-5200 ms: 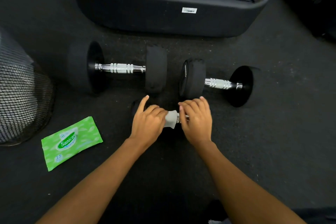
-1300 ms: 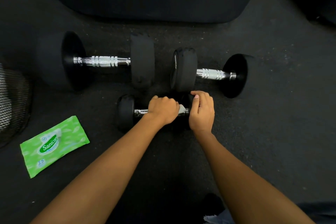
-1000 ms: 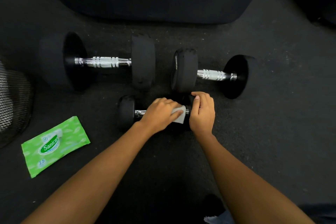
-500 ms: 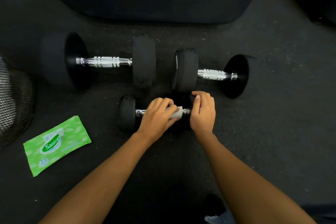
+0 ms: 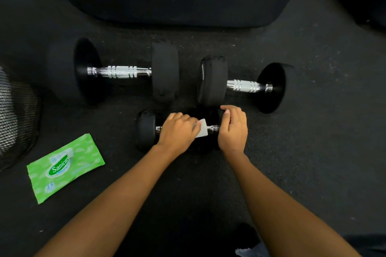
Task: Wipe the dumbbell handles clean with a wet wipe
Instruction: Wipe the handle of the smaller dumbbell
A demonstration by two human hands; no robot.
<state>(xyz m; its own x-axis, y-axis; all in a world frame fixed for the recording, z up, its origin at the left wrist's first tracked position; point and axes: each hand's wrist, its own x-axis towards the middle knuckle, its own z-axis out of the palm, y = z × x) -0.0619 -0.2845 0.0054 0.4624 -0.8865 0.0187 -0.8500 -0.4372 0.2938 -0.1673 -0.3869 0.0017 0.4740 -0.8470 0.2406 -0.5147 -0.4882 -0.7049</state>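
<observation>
I see the small dumbbell (image 5: 146,129) (knurled chrome bar, round black heads) on gritty floor; left hand (image 5: 178,132) closed around white wet wipe (image 5: 202,131), wipe at its three o'clock; right hand (image 5: 232,131) clasps the right head.

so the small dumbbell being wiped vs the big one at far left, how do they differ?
Size: the small dumbbell has much smaller heads than the big dumbbell. Handle: the small one's is mostly covered by the left hand and white wipe; the big one's lies fully bare, knurled chrome. Contact: the right hand rests on the small one's right head; nothing touches the big one. Both lie on the dark floor, black heads, chrome handles.
</observation>
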